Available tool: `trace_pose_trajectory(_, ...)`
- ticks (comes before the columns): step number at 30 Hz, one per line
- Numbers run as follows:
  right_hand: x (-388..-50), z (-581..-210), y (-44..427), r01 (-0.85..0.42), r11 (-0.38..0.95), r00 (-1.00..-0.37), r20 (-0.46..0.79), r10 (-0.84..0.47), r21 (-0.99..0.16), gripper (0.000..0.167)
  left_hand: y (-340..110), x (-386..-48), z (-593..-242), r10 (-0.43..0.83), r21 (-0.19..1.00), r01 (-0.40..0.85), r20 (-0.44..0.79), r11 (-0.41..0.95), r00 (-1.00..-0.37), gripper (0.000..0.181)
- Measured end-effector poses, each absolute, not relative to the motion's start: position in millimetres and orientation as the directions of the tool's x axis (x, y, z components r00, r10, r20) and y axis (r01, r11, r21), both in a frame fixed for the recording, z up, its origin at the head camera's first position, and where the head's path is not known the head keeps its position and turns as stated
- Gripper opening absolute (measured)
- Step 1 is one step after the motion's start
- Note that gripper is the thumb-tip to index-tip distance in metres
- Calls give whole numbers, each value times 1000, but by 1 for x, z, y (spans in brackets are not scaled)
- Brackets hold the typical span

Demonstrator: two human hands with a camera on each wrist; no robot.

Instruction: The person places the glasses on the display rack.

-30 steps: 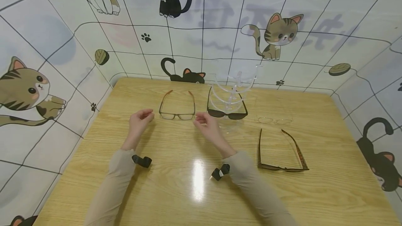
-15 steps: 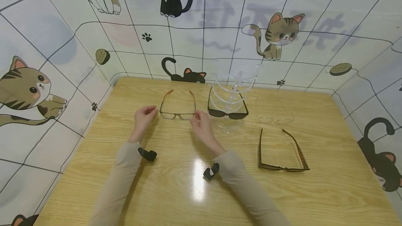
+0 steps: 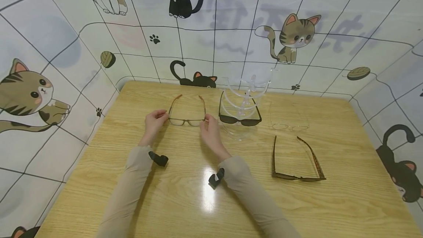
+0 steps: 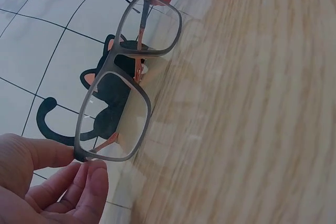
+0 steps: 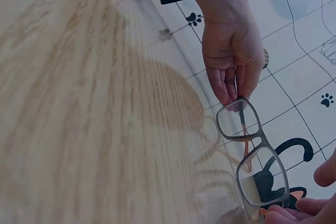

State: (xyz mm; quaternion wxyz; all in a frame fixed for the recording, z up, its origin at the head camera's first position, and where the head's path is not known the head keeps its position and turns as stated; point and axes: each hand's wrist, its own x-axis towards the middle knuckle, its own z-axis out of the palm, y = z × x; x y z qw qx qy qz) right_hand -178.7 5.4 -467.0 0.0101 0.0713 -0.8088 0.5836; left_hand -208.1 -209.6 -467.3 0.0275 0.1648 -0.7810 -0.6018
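**Glasses (image 4: 114, 61) pinched at one corner, touched at the other**

The glasses are between the two grips, lenses facing the near side, temples unfolded and running away; whether the lower rims touch the counter (image 3: 178, 194) I cannot tell. The left grip (image 3: 154, 123) has thumb and fingertips brought together on the outer corner by the hinge, a small pinch on the frame alone. The right grip (image 3: 210, 129) has its fingertips at the opposite corner, the thumb standing off a little in its wrist view; whether it pinches there I cannot tell. Taking the corners probably keeps skin off the glass and the frame level, and the spread temples leave both hinges within reach.

Just right of the right grip is the clear stand (image 3: 245, 103), with the sunglasses (image 3: 250, 122) seen through its arms — on a rung or behind, I cannot tell. Well to the right of that grip is the wire pair (image 3: 291, 128); farther right and closer in lies the brown pair (image 3: 299, 177), temples pointing away.

Room looks tightest beside the right grip, next to the stand. Beyond the temple tips, the far edge and the wall (image 3: 228, 43) come soon. The easier ways seem to be leftward from the left grip, or back between the forearms — wood runs on both.
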Motion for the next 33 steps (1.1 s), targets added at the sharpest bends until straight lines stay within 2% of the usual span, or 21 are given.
trace_pose_trajectory(8,-188,-472,1,-55,275,-997,70,44,-960,28,-213,-207,-466,-289,960,-242,-193,143,-938,31)
trace_pose_trajectory(13,-190,-472,1,-79,245,-991,102,82,-966,21,-217,-202,-462,-276,967,-226,-187,117,-943,32)
trace_pose_trajectory(22,-186,-469,1,-131,204,-987,146,62,-970,18,-224,-187,-444,-247,987,-163,-161,-15,-956,36)
trace_pose_trajectory(30,-175,-456,4,-180,118,-982,184,28,-977,16,-229,-169,-429,-196,991,-122,-131,-59,-972,41)
trace_pose_trajectory(33,-164,-440,8,-193,103,-981,194,2,-976,16,-230,-162,-424,-175,992,-108,-117,-61,-978,42)
